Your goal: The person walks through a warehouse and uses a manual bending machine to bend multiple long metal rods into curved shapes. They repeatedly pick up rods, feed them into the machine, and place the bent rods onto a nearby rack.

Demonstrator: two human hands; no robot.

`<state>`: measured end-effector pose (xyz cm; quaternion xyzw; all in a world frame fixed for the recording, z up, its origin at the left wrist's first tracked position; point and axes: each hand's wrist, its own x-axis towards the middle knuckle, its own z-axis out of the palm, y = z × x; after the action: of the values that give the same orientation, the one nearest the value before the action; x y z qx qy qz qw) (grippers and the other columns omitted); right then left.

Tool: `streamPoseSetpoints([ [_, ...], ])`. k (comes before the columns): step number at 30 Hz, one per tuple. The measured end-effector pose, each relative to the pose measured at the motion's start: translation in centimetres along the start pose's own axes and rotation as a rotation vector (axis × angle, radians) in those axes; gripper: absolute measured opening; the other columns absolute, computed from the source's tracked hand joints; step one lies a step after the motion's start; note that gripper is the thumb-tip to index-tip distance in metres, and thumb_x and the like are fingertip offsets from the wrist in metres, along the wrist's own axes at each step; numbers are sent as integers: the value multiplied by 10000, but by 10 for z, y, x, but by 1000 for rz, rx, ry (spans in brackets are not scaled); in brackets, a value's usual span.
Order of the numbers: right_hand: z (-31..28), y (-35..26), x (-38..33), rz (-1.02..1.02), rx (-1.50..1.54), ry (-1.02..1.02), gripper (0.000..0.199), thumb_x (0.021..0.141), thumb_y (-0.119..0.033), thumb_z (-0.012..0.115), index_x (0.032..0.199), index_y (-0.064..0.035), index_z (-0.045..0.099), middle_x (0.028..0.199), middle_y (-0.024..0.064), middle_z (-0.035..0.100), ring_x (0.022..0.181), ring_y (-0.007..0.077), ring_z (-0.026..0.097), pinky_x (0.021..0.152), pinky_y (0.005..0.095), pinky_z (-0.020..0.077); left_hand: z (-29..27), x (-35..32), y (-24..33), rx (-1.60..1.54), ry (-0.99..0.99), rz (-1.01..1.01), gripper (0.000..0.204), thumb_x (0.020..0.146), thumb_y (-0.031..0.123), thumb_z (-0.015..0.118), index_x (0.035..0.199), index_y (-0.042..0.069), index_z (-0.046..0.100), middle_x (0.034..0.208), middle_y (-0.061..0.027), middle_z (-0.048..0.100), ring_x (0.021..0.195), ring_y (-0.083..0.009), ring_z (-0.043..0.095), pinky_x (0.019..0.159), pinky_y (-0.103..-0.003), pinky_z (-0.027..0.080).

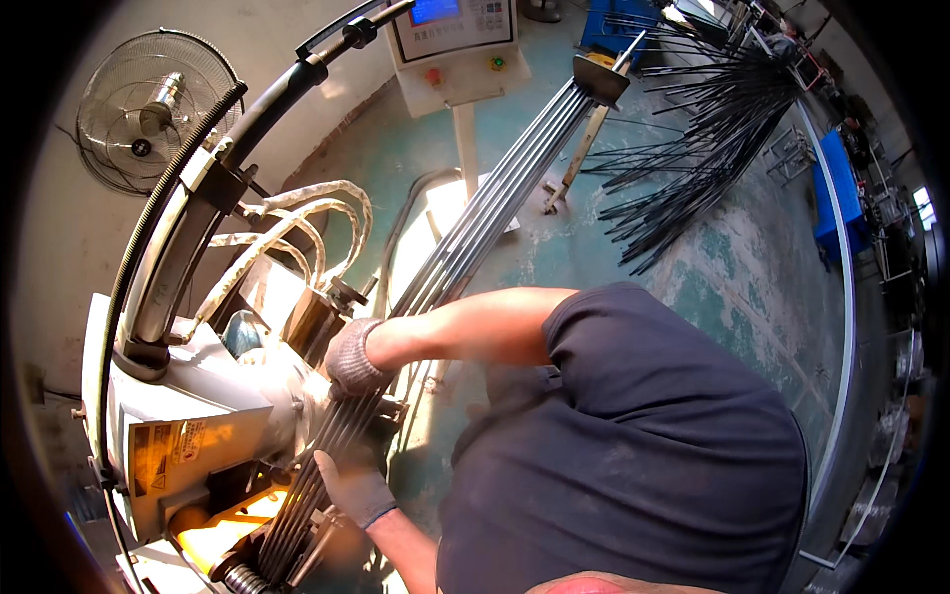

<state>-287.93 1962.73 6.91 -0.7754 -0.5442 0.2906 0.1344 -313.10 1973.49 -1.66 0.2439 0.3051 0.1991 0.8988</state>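
A bundle of long, thin metal tubes (485, 211) runs slantwise from the upper right to the machine at lower left. My right hand (353, 358), in a grey knitted glove, is closed over the tubes beside the machine head. Lower down, my left hand (351, 489), in a grey glove, holds the side of the same bundle. Its thumb lies against the tubes, while its other fingers are mostly hidden in shadow. The white machine housing (233, 436) stands right beside both hands. The tubes' far ends rest in a bracket (600, 79) on a stand.
A control panel (455, 69) on a post stands beyond the tubes. Wrapped hoses (317, 223) and a curved arm (188, 228) rise over the machine. A mesh fan (153, 114) is at upper left. Many dark rods (693, 148) fan out at upper right.
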Motion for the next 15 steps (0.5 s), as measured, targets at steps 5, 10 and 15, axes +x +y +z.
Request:
streamPoseSetpoints([
  [5,18,-22,20,-18,7,3,383,900,-362,654,1097,-73,808,1120,168,772,1097,335,735,920,459,581,15,0,0,-50,38,14,451,1016,359,685,1287,-1,679,1233,-117,736,1096,-277,673,1016,-418,509],
  [10,23,-25,26,-295,-142,99,312,726,-241,784,973,-56,830,960,171,787,957,310,773,806,433,609,34,4,-3,-41,172,-27,530,1030,421,639,1351,0,646,1347,-118,678,1214,-287,600,1101,-445,426],
  [15,12,3,16,-463,-107,67,312,771,-295,773,957,-51,831,914,163,790,937,305,772,807,427,608,52,22,-20,-165,343,5,516,999,409,687,1356,38,660,1328,-121,687,1221,-293,606,1117,-425,426],
])
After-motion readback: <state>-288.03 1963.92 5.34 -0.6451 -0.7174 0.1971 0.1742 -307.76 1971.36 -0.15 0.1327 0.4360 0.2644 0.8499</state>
